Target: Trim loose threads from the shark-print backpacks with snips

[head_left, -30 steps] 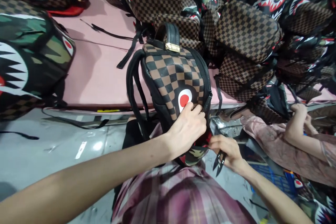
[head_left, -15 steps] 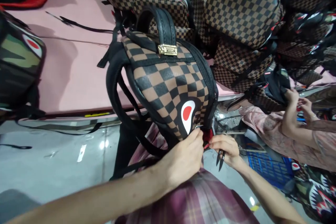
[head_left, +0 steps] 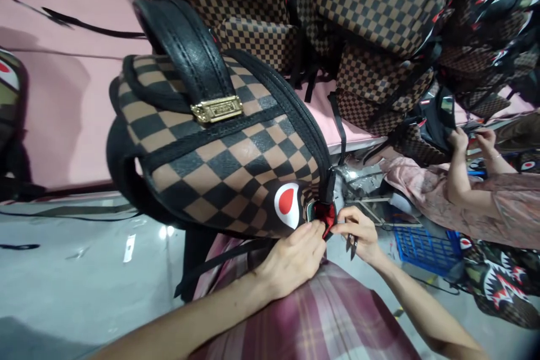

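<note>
Backpack (head_left: 236,163) | against left grip (head_left: 297,256) — probably clamped on it | right grip (head_left: 340,229) pinching opening (head_left: 324,215) (snips (head_left: 352,247) in-hand)

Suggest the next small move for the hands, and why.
Perhaps ease the red lining wider with the right hand: its fingertips are at the lining's edge, the left hand rests on the checkered backpack, and the snips point down, away from the lining.

Pink table (head_left: 84,95), blue crate (head_left: 426,250), co-worker (head_left: 426,194)
</note>
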`<state>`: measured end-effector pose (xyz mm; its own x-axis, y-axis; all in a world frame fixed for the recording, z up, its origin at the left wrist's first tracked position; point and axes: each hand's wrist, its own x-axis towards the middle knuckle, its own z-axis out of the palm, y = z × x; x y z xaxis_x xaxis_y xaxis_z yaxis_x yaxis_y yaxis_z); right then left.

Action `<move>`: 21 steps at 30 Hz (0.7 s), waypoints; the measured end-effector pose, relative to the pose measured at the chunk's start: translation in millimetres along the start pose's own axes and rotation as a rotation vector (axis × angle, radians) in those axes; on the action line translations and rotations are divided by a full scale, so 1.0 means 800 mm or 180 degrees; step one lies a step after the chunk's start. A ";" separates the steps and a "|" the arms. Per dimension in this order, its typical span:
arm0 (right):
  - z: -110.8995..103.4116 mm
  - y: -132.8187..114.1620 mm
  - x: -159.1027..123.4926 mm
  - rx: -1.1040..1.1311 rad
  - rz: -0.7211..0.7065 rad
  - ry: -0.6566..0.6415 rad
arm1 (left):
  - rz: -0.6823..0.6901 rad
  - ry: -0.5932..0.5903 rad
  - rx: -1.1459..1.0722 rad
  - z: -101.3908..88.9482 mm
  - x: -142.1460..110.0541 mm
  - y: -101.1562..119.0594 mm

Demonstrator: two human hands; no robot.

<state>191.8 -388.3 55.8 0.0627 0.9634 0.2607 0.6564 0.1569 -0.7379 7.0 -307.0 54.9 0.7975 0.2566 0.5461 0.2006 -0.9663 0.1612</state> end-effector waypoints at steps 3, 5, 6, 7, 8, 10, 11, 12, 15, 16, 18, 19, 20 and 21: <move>0.005 -0.014 0.006 0.0132 0.0704 0.0167 | 0.0144 -0.0070 -0.0023 0.003 0.006 -0.001; 0.010 -0.022 0.015 0.0075 0.1353 0.0423 | 0.0289 -0.0263 0.0005 0.004 0.011 -0.002; 0.012 -0.024 0.020 0.0039 0.1639 0.0535 | 0.0357 -0.0364 0.0040 0.004 0.014 -0.002; 0.014 -0.025 0.025 0.0042 0.1871 0.0625 | 0.0418 -0.0440 0.0091 0.003 0.017 -0.002; 0.015 -0.025 0.030 0.0103 0.2046 0.0705 | 0.0477 -0.0493 0.0151 0.003 0.020 -0.002; 0.017 -0.021 0.036 0.0462 0.2318 0.0880 | 0.0606 -0.0582 0.0263 0.002 0.024 -0.001; 0.017 -0.018 0.038 0.0741 0.2449 0.0987 | 0.0667 -0.0610 0.0306 0.002 0.026 0.000; 0.018 -0.016 0.039 0.1050 0.2582 0.1097 | 0.0714 -0.0633 0.0342 0.002 0.028 0.001; 0.019 -0.009 0.037 0.1836 0.2896 0.1337 | 0.0760 -0.0634 0.0438 0.004 0.032 0.002; 0.020 -0.008 0.037 0.1985 0.2940 0.1380 | 0.0751 -0.0604 0.0463 0.004 0.032 0.002; 0.020 -0.006 0.037 0.2135 0.2954 0.1420 | 0.0744 -0.0583 0.0490 0.005 0.032 0.001; 0.020 -0.005 0.037 0.2172 0.2939 0.1421 | 0.0743 -0.0589 0.0504 0.005 0.031 0.000; 0.020 -0.005 0.038 0.2201 0.2918 0.1407 | 0.0746 -0.0607 0.0523 0.005 0.030 0.000; 0.020 -0.004 0.038 0.2218 0.2896 0.1391 | 0.0753 -0.0640 0.0537 0.005 0.029 0.000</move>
<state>179.5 -355.7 56.3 0.6232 0.6495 -0.4356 -0.2924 -0.3230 -0.9001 28.1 -301.4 64.4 0.9258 0.0326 0.3765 0.0746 -0.9924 -0.0977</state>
